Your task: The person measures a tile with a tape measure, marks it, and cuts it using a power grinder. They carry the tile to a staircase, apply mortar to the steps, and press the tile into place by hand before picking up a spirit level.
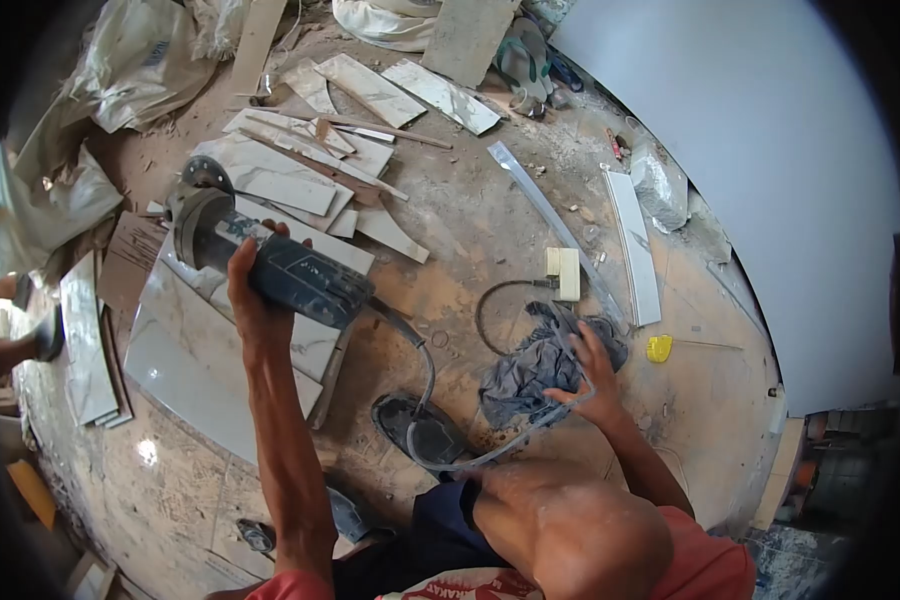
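Angle grinder [288,268] raised in the left hand [255,285], its cable [515,443] looping across to the right hand [592,382].
Relative to the crumpled dark bag [535,368], the grinder is to the left, above cut tiles [275,185], with the left hand's fingers closed around its body; the right hand, partly open with fingers spread, has the cable against it at the bag's right side, bag contact unclear; a pale socket block [567,275] lies just beyond the bag, a yellow tape measure [659,348] to its right.

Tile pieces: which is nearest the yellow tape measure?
The long strip right of the bar, its end by the tape measure; the heap lies left of the bar.
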`<action>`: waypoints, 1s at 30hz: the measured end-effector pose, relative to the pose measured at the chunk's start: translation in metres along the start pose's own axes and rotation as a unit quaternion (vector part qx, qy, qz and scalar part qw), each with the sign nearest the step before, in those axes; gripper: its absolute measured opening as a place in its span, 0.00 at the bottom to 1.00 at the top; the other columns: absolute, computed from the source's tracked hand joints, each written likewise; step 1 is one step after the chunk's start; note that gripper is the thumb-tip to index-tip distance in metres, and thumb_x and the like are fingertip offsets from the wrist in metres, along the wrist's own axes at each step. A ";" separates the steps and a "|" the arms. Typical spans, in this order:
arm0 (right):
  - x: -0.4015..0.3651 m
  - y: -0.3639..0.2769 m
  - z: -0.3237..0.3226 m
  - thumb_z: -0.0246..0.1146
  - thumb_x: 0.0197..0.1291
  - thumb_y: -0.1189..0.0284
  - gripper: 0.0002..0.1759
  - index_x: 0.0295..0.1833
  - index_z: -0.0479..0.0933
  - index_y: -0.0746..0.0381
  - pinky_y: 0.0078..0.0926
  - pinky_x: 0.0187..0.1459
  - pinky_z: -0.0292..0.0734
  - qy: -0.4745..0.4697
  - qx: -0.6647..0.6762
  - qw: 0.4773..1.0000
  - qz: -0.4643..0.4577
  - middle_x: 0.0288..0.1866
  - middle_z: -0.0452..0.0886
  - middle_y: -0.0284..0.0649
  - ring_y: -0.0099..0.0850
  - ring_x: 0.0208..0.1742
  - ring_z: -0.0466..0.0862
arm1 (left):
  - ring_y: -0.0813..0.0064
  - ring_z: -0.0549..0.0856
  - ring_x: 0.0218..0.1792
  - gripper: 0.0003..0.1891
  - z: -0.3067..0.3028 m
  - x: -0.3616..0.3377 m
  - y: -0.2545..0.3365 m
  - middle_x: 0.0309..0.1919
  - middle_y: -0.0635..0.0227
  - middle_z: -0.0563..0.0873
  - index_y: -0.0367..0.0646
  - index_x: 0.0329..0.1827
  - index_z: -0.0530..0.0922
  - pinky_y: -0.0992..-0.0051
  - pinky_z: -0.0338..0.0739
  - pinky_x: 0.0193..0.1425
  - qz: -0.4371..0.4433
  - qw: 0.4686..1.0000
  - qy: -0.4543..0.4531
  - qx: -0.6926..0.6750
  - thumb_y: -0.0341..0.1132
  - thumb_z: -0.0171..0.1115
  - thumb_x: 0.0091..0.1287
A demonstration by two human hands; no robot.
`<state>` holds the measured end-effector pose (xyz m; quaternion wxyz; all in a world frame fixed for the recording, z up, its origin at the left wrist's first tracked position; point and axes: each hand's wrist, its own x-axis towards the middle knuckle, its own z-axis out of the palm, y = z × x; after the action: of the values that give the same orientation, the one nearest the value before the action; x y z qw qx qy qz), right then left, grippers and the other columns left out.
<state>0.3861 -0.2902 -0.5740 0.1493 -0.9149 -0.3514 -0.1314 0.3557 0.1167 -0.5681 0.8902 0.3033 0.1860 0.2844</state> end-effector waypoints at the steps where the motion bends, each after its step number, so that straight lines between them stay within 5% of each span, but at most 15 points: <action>1: 0.003 0.005 0.009 0.64 0.53 0.64 0.16 0.44 0.74 0.63 0.31 0.50 0.72 0.001 -0.001 1.000 0.000 0.43 0.77 0.43 0.39 0.48 0.77 | 0.73 0.79 0.44 0.21 -0.005 -0.001 0.001 0.40 0.64 0.78 0.38 0.48 0.70 0.63 0.73 0.55 0.001 1.000 -0.001 -0.001 0.43 0.59 0.57; 3: -0.003 0.025 0.047 0.65 0.50 0.65 0.20 0.46 0.72 0.62 0.33 0.58 0.67 -0.137 0.046 0.980 -0.140 0.46 0.75 0.43 0.40 0.53 0.73 | 0.72 0.77 0.48 0.21 -0.015 -0.005 -0.001 0.42 0.65 0.77 0.38 0.49 0.69 0.57 0.71 0.56 -0.003 1.000 -0.018 -0.012 0.39 0.59 0.55; 7: -0.025 0.091 0.044 0.59 0.52 0.66 0.10 0.36 0.71 0.61 0.36 0.45 0.71 -0.367 0.014 0.885 -0.287 0.36 0.75 0.41 0.39 0.44 0.76 | 0.71 0.77 0.49 0.24 -0.019 -0.017 -0.008 0.44 0.64 0.76 0.39 0.53 0.67 0.61 0.72 0.57 0.009 0.999 -0.051 0.003 0.39 0.60 0.54; 9: -0.045 0.147 0.018 0.54 0.56 0.66 0.09 0.33 0.69 0.61 0.37 0.35 0.71 -0.367 -0.067 0.891 -0.259 0.29 0.74 0.40 0.39 0.35 0.76 | 0.70 0.76 0.50 0.25 -0.012 -0.028 -0.017 0.45 0.63 0.76 0.39 0.53 0.67 0.62 0.72 0.57 0.013 0.999 -0.051 0.004 0.38 0.60 0.52; 11: -0.085 0.223 -0.013 0.52 0.59 0.64 0.10 0.32 0.68 0.60 0.41 0.29 0.71 -0.398 -0.160 0.897 -0.113 0.23 0.75 0.43 0.42 0.26 0.78 | 0.70 0.75 0.51 0.26 -0.006 -0.036 -0.031 0.46 0.64 0.76 0.39 0.53 0.67 0.65 0.71 0.58 -0.002 0.999 -0.054 0.001 0.34 0.63 0.50; 14: -0.123 0.278 -0.068 0.49 0.57 0.69 0.07 0.38 0.69 0.60 0.42 0.28 0.72 -0.435 -0.309 0.842 0.082 0.24 0.79 0.43 0.42 0.25 0.79 | 0.71 0.75 0.51 0.30 0.006 -0.054 -0.064 0.46 0.65 0.76 0.40 0.54 0.67 0.68 0.70 0.57 -0.029 0.997 -0.072 0.005 0.31 0.68 0.47; 16: -0.177 0.287 -0.090 0.49 0.57 0.69 0.08 0.38 0.69 0.59 0.41 0.28 0.72 -0.434 -0.343 0.828 0.090 0.24 0.79 0.44 0.42 0.25 0.80 | 0.71 0.76 0.50 0.29 0.016 -0.068 -0.086 0.45 0.66 0.77 0.41 0.54 0.68 0.70 0.69 0.56 -0.080 0.993 -0.082 -0.013 0.31 0.69 0.46; 19: -0.208 0.236 -0.107 0.53 0.54 0.65 0.19 0.51 0.72 0.60 0.46 0.41 0.74 -0.581 -0.295 0.743 0.152 0.35 0.81 0.53 0.48 0.37 0.82 | 0.69 0.75 0.53 0.30 0.023 -0.081 -0.111 0.47 0.66 0.76 0.43 0.53 0.68 0.67 0.68 0.60 -0.176 0.977 -0.110 -0.037 0.29 0.67 0.44; 20: -0.178 0.169 -0.124 0.61 0.49 0.63 0.30 0.60 0.67 0.59 0.44 0.49 0.72 -0.592 -0.293 0.688 0.302 0.44 0.79 0.55 0.48 0.47 0.79 | 0.68 0.75 0.52 0.29 0.021 -0.083 -0.117 0.46 0.66 0.76 0.43 0.53 0.68 0.67 0.69 0.59 -0.179 0.975 -0.131 -0.031 0.30 0.67 0.44; 23: -0.140 0.178 -0.107 0.65 0.45 0.64 0.30 0.58 0.70 0.58 0.40 0.55 0.69 -0.681 -0.227 0.616 0.326 0.52 0.77 0.47 0.43 0.58 0.74 | 0.68 0.75 0.52 0.30 0.013 -0.081 -0.120 0.45 0.66 0.76 0.42 0.52 0.68 0.67 0.69 0.59 -0.188 0.966 -0.176 -0.009 0.30 0.67 0.43; 24: -0.129 0.167 -0.095 0.62 0.50 0.68 0.18 0.48 0.76 0.60 0.37 0.52 0.71 -0.551 -0.236 0.761 0.248 0.49 0.78 0.47 0.42 0.56 0.75 | 0.68 0.75 0.52 0.30 0.010 -0.079 -0.117 0.47 0.65 0.76 0.42 0.53 0.68 0.66 0.68 0.60 -0.206 0.958 -0.199 -0.011 0.30 0.67 0.43; 26: 0.001 0.068 -0.042 0.52 0.63 0.66 0.14 0.41 0.77 0.65 0.31 0.43 0.72 -0.290 0.121 0.907 0.282 0.41 0.81 0.42 0.34 0.44 0.79 | 0.67 0.75 0.53 0.30 0.010 -0.077 -0.115 0.48 0.64 0.76 0.42 0.53 0.68 0.65 0.68 0.60 -0.228 0.946 -0.229 -0.007 0.30 0.67 0.43; 27: 0.037 0.030 -0.023 0.52 0.65 0.65 0.15 0.46 0.75 0.66 0.26 0.47 0.71 -0.257 0.307 0.886 0.234 0.43 0.80 0.40 0.31 0.46 0.78 | 0.67 0.74 0.55 0.30 0.010 -0.076 -0.114 0.51 0.62 0.75 0.42 0.53 0.68 0.65 0.67 0.61 -0.218 0.951 -0.220 -0.019 0.31 0.67 0.43; 28: 0.055 0.008 0.005 0.57 0.61 0.60 0.21 0.53 0.72 0.63 0.24 0.50 0.70 -0.291 0.505 0.775 0.246 0.49 0.77 0.37 0.30 0.51 0.76 | 0.66 0.73 0.56 0.30 0.010 -0.075 -0.112 0.54 0.61 0.74 0.41 0.54 0.68 0.65 0.66 0.62 -0.205 0.956 -0.209 -0.030 0.31 0.66 0.43; 30: 0.097 -0.024 0.051 0.61 0.56 0.53 0.32 0.56 0.67 0.67 0.25 0.53 0.69 -0.460 0.560 0.681 0.106 0.51 0.75 0.44 0.31 0.53 0.75 | 0.67 0.73 0.56 0.29 0.009 -0.072 -0.102 0.56 0.60 0.73 0.41 0.53 0.69 0.67 0.66 0.61 -0.178 0.959 -0.220 -0.017 0.33 0.66 0.45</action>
<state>0.4465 -0.1956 -0.5830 0.4662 -0.6368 -0.2846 0.5442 0.3450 0.0019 -0.6160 0.9503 0.3056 0.0318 0.0503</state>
